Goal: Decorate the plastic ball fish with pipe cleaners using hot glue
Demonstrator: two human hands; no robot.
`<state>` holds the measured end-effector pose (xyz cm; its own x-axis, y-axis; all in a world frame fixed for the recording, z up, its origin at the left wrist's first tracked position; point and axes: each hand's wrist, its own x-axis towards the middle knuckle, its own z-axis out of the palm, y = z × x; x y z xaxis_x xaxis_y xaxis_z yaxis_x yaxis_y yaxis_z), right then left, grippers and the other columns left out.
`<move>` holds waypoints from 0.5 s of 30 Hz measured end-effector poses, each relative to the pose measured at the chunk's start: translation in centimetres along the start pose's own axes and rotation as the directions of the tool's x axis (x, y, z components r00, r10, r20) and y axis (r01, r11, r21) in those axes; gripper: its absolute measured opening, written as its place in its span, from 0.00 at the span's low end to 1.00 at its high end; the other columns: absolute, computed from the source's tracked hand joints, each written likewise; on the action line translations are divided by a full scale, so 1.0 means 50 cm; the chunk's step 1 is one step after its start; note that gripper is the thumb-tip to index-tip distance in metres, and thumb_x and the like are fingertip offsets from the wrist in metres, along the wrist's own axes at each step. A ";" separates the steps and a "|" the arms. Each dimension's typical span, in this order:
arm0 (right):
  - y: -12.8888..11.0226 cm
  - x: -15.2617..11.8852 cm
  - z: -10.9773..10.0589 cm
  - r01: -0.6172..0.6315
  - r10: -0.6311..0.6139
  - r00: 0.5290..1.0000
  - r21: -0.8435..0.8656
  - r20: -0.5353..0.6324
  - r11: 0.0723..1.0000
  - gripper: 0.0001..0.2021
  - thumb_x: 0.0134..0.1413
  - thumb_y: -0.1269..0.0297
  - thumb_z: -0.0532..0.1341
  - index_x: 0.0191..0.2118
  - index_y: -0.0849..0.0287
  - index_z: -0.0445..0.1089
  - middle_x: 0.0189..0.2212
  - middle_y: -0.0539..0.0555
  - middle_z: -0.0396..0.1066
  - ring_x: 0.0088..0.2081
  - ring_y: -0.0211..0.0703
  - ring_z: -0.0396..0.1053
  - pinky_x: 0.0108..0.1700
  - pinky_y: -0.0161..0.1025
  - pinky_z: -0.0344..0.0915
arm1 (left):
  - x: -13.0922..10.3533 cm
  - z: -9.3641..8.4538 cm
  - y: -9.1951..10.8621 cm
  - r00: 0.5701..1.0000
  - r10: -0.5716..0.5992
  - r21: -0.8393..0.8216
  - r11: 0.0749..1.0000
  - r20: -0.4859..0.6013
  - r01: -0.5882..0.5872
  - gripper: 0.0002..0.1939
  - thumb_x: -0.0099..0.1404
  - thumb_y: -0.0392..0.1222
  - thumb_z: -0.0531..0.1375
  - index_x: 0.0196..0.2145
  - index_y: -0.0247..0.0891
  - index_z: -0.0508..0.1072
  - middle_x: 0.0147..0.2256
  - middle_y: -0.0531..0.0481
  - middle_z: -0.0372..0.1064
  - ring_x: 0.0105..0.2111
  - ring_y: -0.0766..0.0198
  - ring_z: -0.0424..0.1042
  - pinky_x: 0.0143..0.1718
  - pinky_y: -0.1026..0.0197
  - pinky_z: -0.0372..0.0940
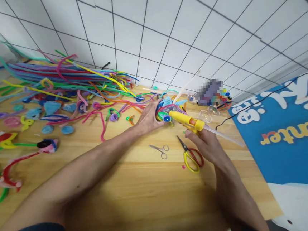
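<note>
My left hand (pixel 150 118) is wrapped round a colourful bundle of pipe-cleaner pieces (pixel 166 109), with blue, green and purple parts showing past the fingers. A yellow glue gun (pixel 188 120) is gripped in my right hand (pixel 206 143); its nozzle points left and touches or nearly touches the bundle, and a clear glue stick (pixel 224 136) sticks out of its rear. Nearer to me on the wooden table (pixel 139 188) lie small metal scissors (pixel 161 150) and larger scissors with red and yellow handles (pixel 191 157).
Long pipe cleaners (pixel 59 75) are heaped along the tiled wall (pixel 127 31), with curled pieces and discs before them. Finished-looking pipe-cleaner shapes (pixel 10 174) lie at left. Clear domes (pixel 206 116), a black cable (pixel 239 109) and a blue printed sheet (pixel 287 132) are at right.
</note>
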<state>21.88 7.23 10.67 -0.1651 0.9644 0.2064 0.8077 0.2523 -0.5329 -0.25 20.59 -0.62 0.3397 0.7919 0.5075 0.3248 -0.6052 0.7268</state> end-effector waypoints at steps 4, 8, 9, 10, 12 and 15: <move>-0.008 -0.001 -0.012 0.078 -0.079 0.997 -0.094 -0.004 0.993 0.12 0.70 0.52 0.59 0.43 0.52 0.76 0.39 0.55 0.79 0.42 0.53 0.76 0.48 0.49 0.74 | -0.001 0.001 0.002 1.000 -0.003 0.064 0.998 -0.025 0.004 0.54 0.56 0.52 0.76 0.73 0.42 0.56 0.70 0.36 0.61 0.72 0.39 0.59 0.75 0.38 0.55; -0.010 0.002 -0.017 0.112 -0.117 0.993 -0.158 -0.021 0.981 0.13 0.72 0.54 0.58 0.52 0.51 0.75 0.48 0.58 0.80 0.50 0.56 0.77 0.53 0.52 0.73 | -0.004 0.003 0.008 1.000 -0.018 0.085 0.996 -0.006 0.019 0.54 0.57 0.53 0.76 0.73 0.44 0.57 0.69 0.36 0.61 0.71 0.39 0.59 0.74 0.37 0.57; -0.010 0.002 -0.017 0.113 -0.118 0.993 -0.168 -0.023 0.979 0.13 0.73 0.55 0.57 0.53 0.51 0.75 0.49 0.58 0.80 0.50 0.56 0.77 0.53 0.52 0.73 | -0.005 0.003 0.009 1.000 -0.011 0.074 0.997 0.000 0.011 0.53 0.58 0.53 0.76 0.73 0.45 0.57 0.69 0.37 0.61 0.71 0.39 0.60 0.73 0.37 0.57; -0.009 0.002 -0.017 0.116 -0.122 0.992 -0.179 -0.027 0.977 0.13 0.73 0.55 0.57 0.53 0.52 0.75 0.49 0.58 0.80 0.49 0.56 0.77 0.52 0.51 0.73 | -0.005 0.003 0.010 1.000 -0.002 0.056 0.998 0.007 0.002 0.52 0.58 0.53 0.75 0.73 0.45 0.56 0.69 0.37 0.61 0.71 0.40 0.60 0.73 0.38 0.58; -0.008 0.001 -0.015 0.121 -0.130 0.991 -0.209 -0.028 0.970 0.13 0.73 0.54 0.57 0.52 0.52 0.74 0.47 0.59 0.80 0.48 0.56 0.77 0.50 0.50 0.74 | -0.006 0.003 0.011 1.000 0.005 0.008 1.000 0.025 -0.005 0.52 0.60 0.55 0.74 0.73 0.45 0.55 0.70 0.37 0.60 0.72 0.42 0.61 0.73 0.39 0.59; -0.008 -0.001 -0.008 0.149 -0.160 0.987 -0.273 -0.017 0.950 0.12 0.73 0.54 0.56 0.49 0.53 0.73 0.45 0.59 0.79 0.46 0.55 0.77 0.49 0.49 0.74 | -0.007 0.003 0.011 0.999 -0.013 -0.036 0.999 0.042 0.015 0.53 0.60 0.58 0.74 0.74 0.44 0.54 0.72 0.36 0.58 0.73 0.42 0.60 0.73 0.39 0.60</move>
<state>21.78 7.02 11.20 -0.2824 0.9103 0.3026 0.8977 0.3620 -0.2513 -0.04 19.99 -0.49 0.3724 0.7955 0.4780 0.2975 -0.5902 0.7505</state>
